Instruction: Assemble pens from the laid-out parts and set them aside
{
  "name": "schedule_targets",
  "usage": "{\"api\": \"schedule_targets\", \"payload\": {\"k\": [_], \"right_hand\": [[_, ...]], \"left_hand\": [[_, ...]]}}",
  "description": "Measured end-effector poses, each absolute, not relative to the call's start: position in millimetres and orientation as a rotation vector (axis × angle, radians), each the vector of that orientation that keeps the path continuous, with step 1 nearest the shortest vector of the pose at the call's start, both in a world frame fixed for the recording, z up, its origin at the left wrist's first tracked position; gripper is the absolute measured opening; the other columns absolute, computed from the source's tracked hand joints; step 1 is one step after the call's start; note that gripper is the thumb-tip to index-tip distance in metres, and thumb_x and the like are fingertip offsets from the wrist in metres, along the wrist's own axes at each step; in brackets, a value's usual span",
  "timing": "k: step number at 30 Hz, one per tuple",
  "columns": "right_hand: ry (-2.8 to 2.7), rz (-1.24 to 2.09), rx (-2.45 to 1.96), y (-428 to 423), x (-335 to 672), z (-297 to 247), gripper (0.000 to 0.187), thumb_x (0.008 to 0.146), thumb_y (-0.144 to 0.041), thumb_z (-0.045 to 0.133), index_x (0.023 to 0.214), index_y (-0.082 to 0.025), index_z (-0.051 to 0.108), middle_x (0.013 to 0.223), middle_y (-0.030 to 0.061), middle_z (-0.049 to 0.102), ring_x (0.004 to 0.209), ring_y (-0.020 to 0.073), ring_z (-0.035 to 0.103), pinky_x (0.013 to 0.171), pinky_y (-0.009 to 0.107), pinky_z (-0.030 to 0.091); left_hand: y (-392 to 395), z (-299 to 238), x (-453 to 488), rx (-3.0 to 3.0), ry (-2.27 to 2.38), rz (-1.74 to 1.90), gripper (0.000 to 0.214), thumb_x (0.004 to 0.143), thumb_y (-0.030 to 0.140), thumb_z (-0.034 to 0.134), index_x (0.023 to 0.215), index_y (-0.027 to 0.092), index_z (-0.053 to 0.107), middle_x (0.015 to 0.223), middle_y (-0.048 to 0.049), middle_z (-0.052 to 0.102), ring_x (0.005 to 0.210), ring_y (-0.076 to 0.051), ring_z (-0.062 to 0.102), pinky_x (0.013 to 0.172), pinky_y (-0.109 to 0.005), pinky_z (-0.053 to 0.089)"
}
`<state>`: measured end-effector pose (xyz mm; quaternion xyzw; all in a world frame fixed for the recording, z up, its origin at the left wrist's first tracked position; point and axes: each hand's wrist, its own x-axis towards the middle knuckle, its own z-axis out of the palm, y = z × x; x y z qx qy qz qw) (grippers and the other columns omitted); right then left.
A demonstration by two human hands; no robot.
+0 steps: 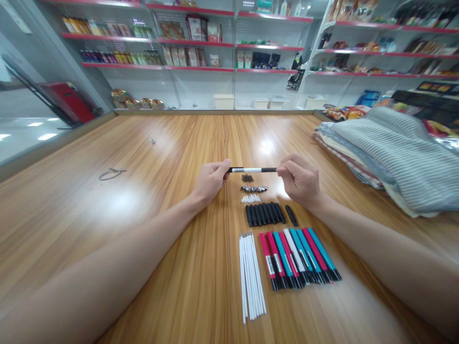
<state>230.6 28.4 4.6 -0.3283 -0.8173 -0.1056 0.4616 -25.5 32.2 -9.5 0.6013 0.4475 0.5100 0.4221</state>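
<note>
My left hand and my right hand each pinch one end of a white pen with black ends, held level above the wooden table. Below it lie rows of pen parts: small dark springs, metal tips, small white pieces, several black caps and one black cap apart. Nearer to me lie several white refills and a row of red, teal and white pen barrels.
A pile of folded striped cloths sits on the table's right side. A thin wire loop and a tiny object lie at the left. Shop shelves with goods line the back wall.
</note>
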Motion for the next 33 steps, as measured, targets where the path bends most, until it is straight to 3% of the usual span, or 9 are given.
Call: {"api": "schedule_targets", "payload": {"k": [7,13,16,23,26,30,32,33], "right_hand": [[-2.007,-0.224,-0.817,29.8,231.5,3.4,0.026,0.094,-0.023,0.049,0.069,-0.016,0.053,0.076,0.0053,0.056,0.071,0.0129,0.053,0.064,0.028,0.04],[-1.998,-0.222,-0.814,28.6,227.9,4.0,0.022,0.093,-0.026,0.052,0.074,-0.016,0.057,0.08,0.0063,0.058,0.074,0.0142,0.054,0.066,0.029,0.042],[-2.023,-0.211,-0.81,28.6,228.1,4.8,0.022,0.093,-0.026,0.053,0.073,-0.016,0.057,0.079,0.0065,0.058,0.075,0.0146,0.054,0.068,0.029,0.042],[-1.992,-0.075,-0.901,24.4,224.2,5.6,0.04,0.094,-0.035,0.047,0.06,-0.015,0.053,0.065,0.0054,0.053,0.065,0.0132,0.049,0.062,0.029,0.037],[-1.89,0.352,-1.046,24.3,223.2,5.1,0.049,0.093,-0.051,0.046,0.06,-0.015,0.053,0.06,0.004,0.051,0.056,0.0111,0.047,0.053,0.026,0.035],[-1.538,1.332,-1.245,37.8,243.5,10.4,0.065,0.086,-0.074,0.03,0.067,-0.017,0.053,0.057,0.0056,0.057,0.039,0.0126,0.047,0.033,0.025,0.024],[-1.509,1.623,-1.36,48.5,260.7,13.1,0.064,0.084,-0.073,0.036,0.067,-0.015,0.056,0.051,0.0063,0.056,0.035,0.0129,0.046,0.03,0.024,0.024],[-1.541,1.689,-1.396,53.7,268.6,13.2,0.059,0.084,-0.068,0.043,0.074,-0.012,0.062,0.056,0.009,0.061,0.04,0.0147,0.052,0.032,0.024,0.031]], "left_hand": [[29.8,-3.9,-24.8,1.441,0.974,1.356,0.041,0.084,0.051,0.061,0.068,0.015,0.054,0.055,0.0019,0.048,0.042,-0.005,0.039,0.039,-0.019,0.025],[33.6,-3.0,-28.1,1.235,0.824,1.063,0.053,0.086,0.063,0.049,0.064,0.014,0.055,0.04,0.0017,0.043,0.032,-0.007,0.034,0.035,-0.022,0.021],[34.2,-3.3,-29.4,1.269,0.804,1.048,0.046,0.085,0.054,0.056,0.062,0.014,0.052,0.039,0.0032,0.04,0.033,-0.006,0.033,0.036,-0.021,0.021],[30.0,-5.3,-23.8,1.405,0.881,1.209,0.03,0.082,0.042,0.066,0.077,0.013,0.061,0.055,0.003,0.047,0.039,-0.004,0.036,0.036,-0.018,0.021],[28.9,-5.4,-22.0,1.456,0.935,1.349,0.028,0.081,0.04,0.068,0.079,0.012,0.064,0.056,0.0024,0.047,0.042,-0.004,0.038,0.037,-0.018,0.024],[31.8,-6.2,-23.4,1.355,0.916,1.449,0.027,0.081,0.04,0.066,0.076,0.013,0.062,0.054,0.003,0.045,0.041,-0.005,0.036,0.036,-0.018,0.024],[34.4,-7.1,-24.6,1.293,0.895,1.478,0.028,0.081,0.04,0.066,0.075,0.013,0.062,0.053,0.0034,0.044,0.04,-0.004,0.035,0.035,-0.017,0.023],[35.5,-7.6,-25.1,1.273,0.884,1.485,0.028,0.081,0.041,0.066,0.075,0.013,0.062,0.053,0.0035,0.044,0.039,-0.004,0.034,0.035,-0.017,0.022]]}}
